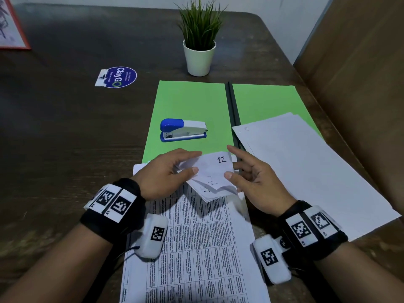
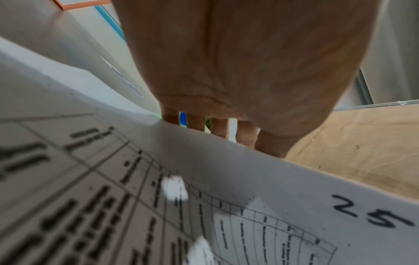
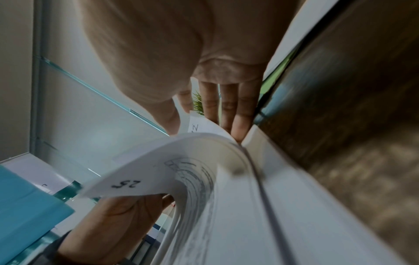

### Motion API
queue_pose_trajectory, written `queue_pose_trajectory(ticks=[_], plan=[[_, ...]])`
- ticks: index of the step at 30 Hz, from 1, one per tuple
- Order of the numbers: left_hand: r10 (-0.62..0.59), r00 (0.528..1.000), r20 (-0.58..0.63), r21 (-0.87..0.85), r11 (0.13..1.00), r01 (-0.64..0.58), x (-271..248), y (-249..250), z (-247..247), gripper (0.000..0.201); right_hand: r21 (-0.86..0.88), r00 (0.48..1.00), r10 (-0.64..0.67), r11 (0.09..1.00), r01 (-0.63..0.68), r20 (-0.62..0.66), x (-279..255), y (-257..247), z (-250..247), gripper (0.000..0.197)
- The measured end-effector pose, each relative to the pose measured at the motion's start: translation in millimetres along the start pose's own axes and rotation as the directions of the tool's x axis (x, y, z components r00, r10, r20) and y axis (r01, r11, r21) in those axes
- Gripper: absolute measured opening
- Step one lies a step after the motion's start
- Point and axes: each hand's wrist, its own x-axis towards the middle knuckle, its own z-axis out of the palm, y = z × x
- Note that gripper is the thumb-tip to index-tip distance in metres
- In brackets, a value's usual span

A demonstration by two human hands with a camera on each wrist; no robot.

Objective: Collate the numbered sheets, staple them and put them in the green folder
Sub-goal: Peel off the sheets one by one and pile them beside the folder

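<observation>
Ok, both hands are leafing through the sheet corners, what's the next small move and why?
Probably let corner 12 fall and lift the next: both hands pinch the fanned sheets, 25 shows too, and the stapler lies untouched.

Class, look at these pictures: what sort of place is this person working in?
Probably an office or study desk: a dark wooden table with a stapler, an open green folder and a small potted plant.

hidden: folder [image 1: 190,101] near edge under sheets [image 1: 196,237] and hands | cut off: picture [image 1: 11,22] at top-left, sheets at bottom edge | blurred: table print in both wrist views (unreadable) | fingertips of left hand [image 2: 226,71] behind curled page
</observation>
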Motion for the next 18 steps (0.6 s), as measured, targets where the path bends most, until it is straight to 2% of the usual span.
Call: queue_pose_trajectory(ticks=[11, 18], plan=[[0.038, 0.999, 0.004, 0.017, 0.999, -0.038, -0.5, -0.1, -0.6, 0.043, 0.02, 1.0, -0.004, 1.0, 0.004, -0.001, -1.5, -2.2, -0.7, 0.057], [0.023, 0.998, -0.062, -0.027, 0.999, -0.025, -1.3, 1.1, -1.3, 0.036, 0.021, 0.994, -0.028, 0.999, 0.031, -0.109, -1.7, -3.3, -0.4, 0.051]])
